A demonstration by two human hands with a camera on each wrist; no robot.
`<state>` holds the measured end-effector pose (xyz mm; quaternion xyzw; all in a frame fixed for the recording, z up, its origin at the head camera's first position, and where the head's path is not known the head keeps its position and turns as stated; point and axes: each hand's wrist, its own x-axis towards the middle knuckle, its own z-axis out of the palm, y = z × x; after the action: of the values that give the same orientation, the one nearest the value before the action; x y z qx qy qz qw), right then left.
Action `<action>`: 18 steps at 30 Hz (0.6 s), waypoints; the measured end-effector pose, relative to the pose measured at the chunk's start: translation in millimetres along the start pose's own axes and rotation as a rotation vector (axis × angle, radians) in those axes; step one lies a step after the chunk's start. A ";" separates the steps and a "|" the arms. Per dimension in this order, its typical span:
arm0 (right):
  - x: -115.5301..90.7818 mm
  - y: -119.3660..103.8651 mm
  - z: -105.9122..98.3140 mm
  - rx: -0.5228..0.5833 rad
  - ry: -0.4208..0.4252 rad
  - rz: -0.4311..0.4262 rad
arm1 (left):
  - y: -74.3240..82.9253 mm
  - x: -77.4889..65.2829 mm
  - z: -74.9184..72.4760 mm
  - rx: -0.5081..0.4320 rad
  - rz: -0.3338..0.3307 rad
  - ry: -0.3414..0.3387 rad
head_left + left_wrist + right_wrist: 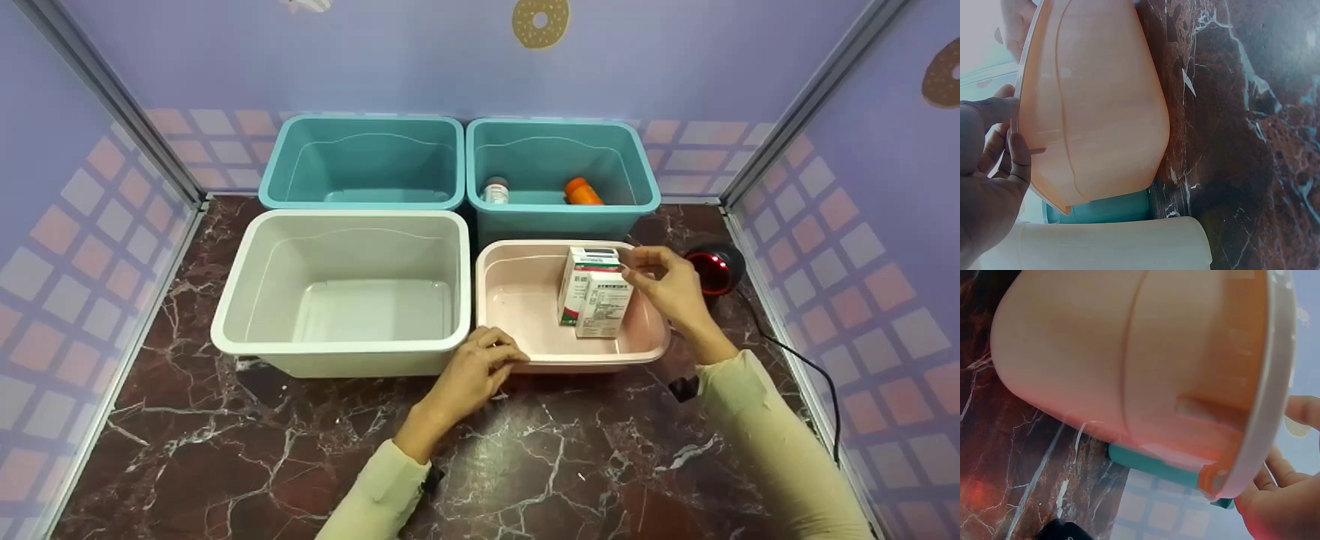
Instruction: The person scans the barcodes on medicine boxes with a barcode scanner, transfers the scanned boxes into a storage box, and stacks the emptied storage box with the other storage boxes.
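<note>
My right hand (666,283) reaches over the right side of a pink bin (517,300). Its thumb and finger pinch the top right corner of a white medicine box (603,309) with printed text, upright inside the bin. Right behind it stands another medicine box (576,289) with a red and green stripe. In the right wrist view the bin's wall hides both boxes. The left hand (480,367) grips the front rim of the pink bin near its left corner; the left wrist view shows its curled fingers (1019,157) at the rim.
A white bin (341,348) stands left of the pink one. Behind are two teal bins, one on the left (364,203) and one on the right (559,221); the right one holds a white bottle (496,191) and an orange bottle (583,192). A black device (712,270) glows red at right.
</note>
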<state>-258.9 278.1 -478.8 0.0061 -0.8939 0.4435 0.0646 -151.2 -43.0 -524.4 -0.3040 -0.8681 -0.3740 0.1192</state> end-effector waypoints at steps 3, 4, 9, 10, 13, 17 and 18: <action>-0.1 1.7 1.8 -0.010 -0.011 0.001 | -0.4 -0.1 0.1 -0.001 0.001 0.003; -0.2 2.4 2.2 -0.016 -0.015 0.002 | -0.5 -0.1 0.2 -0.002 0.000 0.003; -0.3 5.0 3.9 -0.054 -0.035 -0.010 | -0.5 -0.4 0.7 -0.009 -0.016 -0.005; -0.5 5.0 4.0 -0.060 -0.034 -0.014 | -0.5 -0.4 0.7 -0.009 -0.016 -0.004; -0.9 4.8 4.7 -0.059 -0.043 -0.031 | -0.1 -0.4 0.5 -0.008 -0.014 -0.002; -2.3 3.7 5.6 -0.051 -0.071 -0.049 | 0.3 0.0 0.2 -0.002 -0.012 0.000; -2.7 3.5 5.9 -0.051 -0.078 -0.050 | 0.4 0.1 0.0 -0.002 -0.014 -0.002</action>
<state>-257.1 275.4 -485.4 0.0443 -0.9063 0.4184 0.0407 -151.1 -42.7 -524.1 -0.2982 -0.8700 -0.3753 0.1153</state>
